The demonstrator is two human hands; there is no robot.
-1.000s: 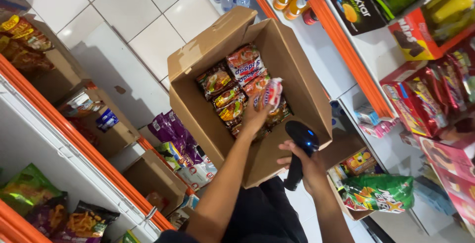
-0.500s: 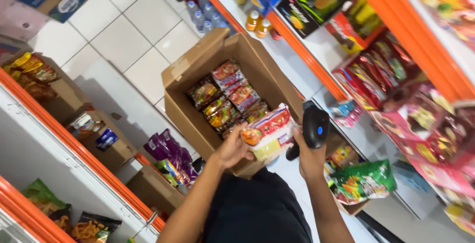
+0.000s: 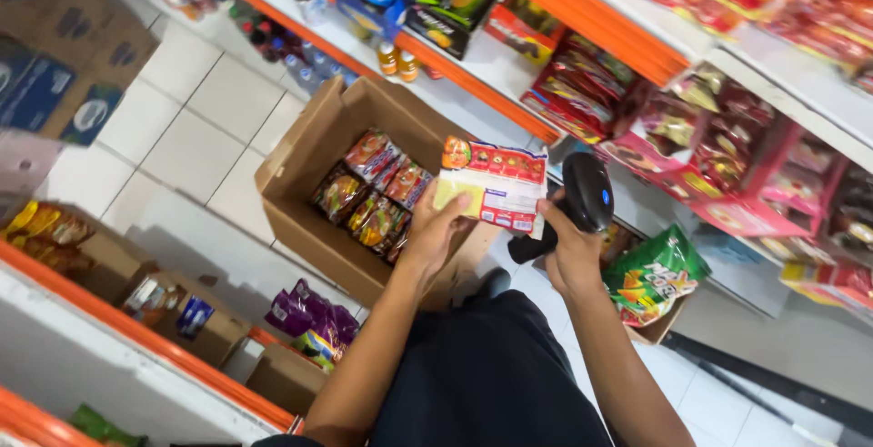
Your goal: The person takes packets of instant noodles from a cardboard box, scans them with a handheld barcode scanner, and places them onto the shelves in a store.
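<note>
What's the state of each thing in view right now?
brown cardboard box: open, part-filled with snack packets
red and white snack packet: lifted out, flat, gripped by left hand
black handheld scanner: gripped in right hand, beside the packet
green snack bag: standing in a low box

red-white snack packet (image 3: pixel 496 188) held flat beside black handheld scanner (image 3: pixel 582 197), above open box.
</note>
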